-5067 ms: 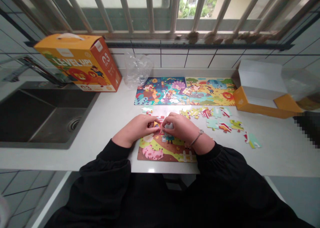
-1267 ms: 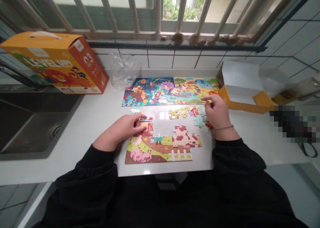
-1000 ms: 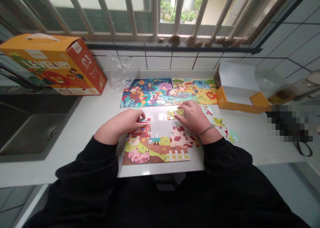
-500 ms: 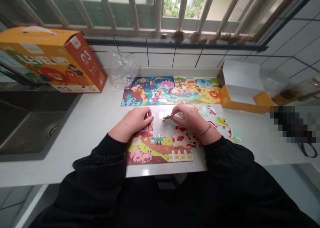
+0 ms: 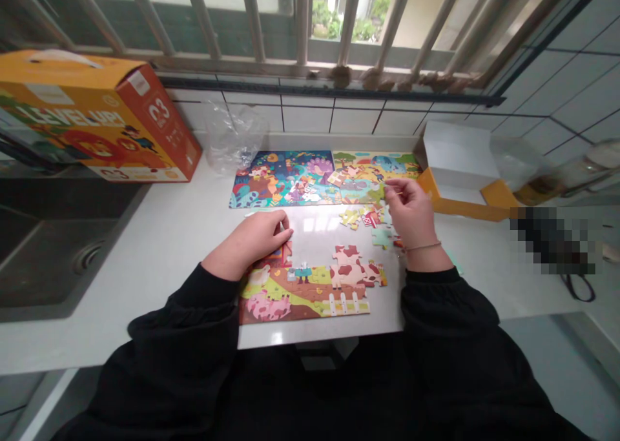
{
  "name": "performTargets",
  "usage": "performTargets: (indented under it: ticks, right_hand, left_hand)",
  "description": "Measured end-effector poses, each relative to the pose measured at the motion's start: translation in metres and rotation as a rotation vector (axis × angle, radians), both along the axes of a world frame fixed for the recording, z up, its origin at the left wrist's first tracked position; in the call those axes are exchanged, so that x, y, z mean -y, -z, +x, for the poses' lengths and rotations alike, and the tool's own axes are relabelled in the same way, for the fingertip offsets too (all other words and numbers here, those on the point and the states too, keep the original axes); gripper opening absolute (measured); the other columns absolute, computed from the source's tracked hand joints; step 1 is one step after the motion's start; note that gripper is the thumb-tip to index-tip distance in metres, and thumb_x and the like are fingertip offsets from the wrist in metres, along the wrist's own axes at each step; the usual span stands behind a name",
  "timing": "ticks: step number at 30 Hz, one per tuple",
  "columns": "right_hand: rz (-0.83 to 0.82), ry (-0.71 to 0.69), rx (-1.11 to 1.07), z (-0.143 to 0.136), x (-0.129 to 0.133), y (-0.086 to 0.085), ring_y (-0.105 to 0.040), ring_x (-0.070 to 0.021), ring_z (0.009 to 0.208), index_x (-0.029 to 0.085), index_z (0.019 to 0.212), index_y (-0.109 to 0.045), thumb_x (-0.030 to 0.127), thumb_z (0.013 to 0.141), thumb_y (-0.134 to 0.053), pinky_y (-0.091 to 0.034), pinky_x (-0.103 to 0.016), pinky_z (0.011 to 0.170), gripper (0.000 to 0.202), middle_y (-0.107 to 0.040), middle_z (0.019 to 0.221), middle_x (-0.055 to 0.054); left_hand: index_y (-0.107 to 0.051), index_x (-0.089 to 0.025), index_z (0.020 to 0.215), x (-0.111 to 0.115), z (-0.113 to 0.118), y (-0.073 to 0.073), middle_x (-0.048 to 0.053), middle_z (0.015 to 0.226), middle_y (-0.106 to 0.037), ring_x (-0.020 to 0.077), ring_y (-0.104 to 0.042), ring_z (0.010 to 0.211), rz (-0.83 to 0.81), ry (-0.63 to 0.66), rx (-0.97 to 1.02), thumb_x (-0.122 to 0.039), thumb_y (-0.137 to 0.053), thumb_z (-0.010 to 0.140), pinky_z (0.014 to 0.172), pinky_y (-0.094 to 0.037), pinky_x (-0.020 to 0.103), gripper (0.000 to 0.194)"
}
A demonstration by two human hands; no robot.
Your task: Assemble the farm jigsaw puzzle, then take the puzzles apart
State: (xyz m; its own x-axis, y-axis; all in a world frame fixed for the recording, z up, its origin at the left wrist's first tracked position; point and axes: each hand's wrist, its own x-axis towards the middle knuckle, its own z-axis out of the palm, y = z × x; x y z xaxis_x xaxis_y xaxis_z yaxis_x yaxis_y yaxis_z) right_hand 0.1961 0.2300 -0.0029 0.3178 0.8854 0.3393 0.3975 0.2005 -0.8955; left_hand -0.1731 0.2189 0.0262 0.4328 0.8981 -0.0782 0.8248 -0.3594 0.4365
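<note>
My left hand (image 5: 265, 235) rests at the upper left of a partly joined farm jigsaw puzzle (image 5: 290, 296), its fingers curled with thumb and forefinger close together and nothing visible between them. A pink pig, a spotted cow and a white fence appear on the joined part. My right hand (image 5: 413, 214) is raised over the loose pieces, right of the puzzle, with its fingers pinched. A thin edge of a puzzle piece (image 5: 399, 194) shows at the fingertips; the rest is hidden. Below that hand lie loose puzzle pieces (image 5: 382, 237), partly covered by it.
Two picture puzzles, one blue (image 5: 285, 179) and one yellow (image 5: 358, 177), lie along the back wall. An open orange-and-white box (image 5: 465, 199) stands at right, crumpled clear plastic (image 5: 232, 137) at back left. A large orange box (image 5: 106, 118) stands by the sink (image 5: 62, 247).
My right hand has moved from above the gap in the puzzle to the right and away from me, over the loose pieces. My left hand has kept its place on the puzzle.
</note>
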Motion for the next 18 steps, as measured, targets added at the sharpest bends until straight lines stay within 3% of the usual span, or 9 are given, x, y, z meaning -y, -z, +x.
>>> performTargets:
  ticks: [3,6,12,18]
  right_hand:
    - [0.066,0.222,-0.133,0.028,-0.007,0.003,-0.049,-0.0125,0.061,0.024,0.114,-0.064,0.047,0.099,-0.074,-0.044,-0.028,0.055,0.029,-0.064,0.090,0.002]
    - [0.080,0.299,-0.196,0.039,-0.011,0.008,-0.055,-0.0139,0.066,0.027,0.113,-0.057,0.047,0.102,-0.069,-0.051,-0.030,0.059,0.026,-0.063,0.094,0.000]
    - [-0.026,0.193,-0.224,0.037,-0.018,0.021,-0.068,-0.0163,0.073,0.026,0.109,-0.061,0.043,0.093,-0.078,-0.062,-0.034,0.068,0.029,-0.072,0.103,-0.006]
    - [-0.143,0.020,-0.231,0.030,-0.016,0.020,-0.072,-0.0170,0.072,0.026,0.116,-0.062,0.044,0.084,-0.083,-0.066,-0.035,0.070,0.042,-0.079,0.100,-0.004]
  left_hand:
    - [-0.071,-0.022,0.096,-0.002,-0.001,0.002,0.006,0.087,-0.078,0.0231,-0.066,0.074,-0.013,-0.006,-0.006,-0.039,-0.068,0.101,0.069,-0.039,0.034,0.017]
    - [-0.071,-0.022,0.098,-0.003,-0.001,0.003,0.006,0.087,-0.078,0.0238,-0.066,0.074,-0.021,-0.008,-0.021,-0.040,-0.066,0.100,0.069,-0.040,0.034,0.018]
    - [-0.071,-0.022,0.099,-0.003,-0.001,0.002,0.007,0.088,-0.079,0.0243,-0.067,0.075,-0.010,-0.004,-0.045,-0.041,-0.065,0.099,0.069,-0.042,0.035,0.020]
    - [-0.071,-0.022,0.099,-0.003,-0.001,0.002,0.007,0.089,-0.079,0.0245,-0.067,0.075,-0.013,0.005,-0.040,-0.041,-0.064,0.099,0.070,-0.043,0.035,0.020]
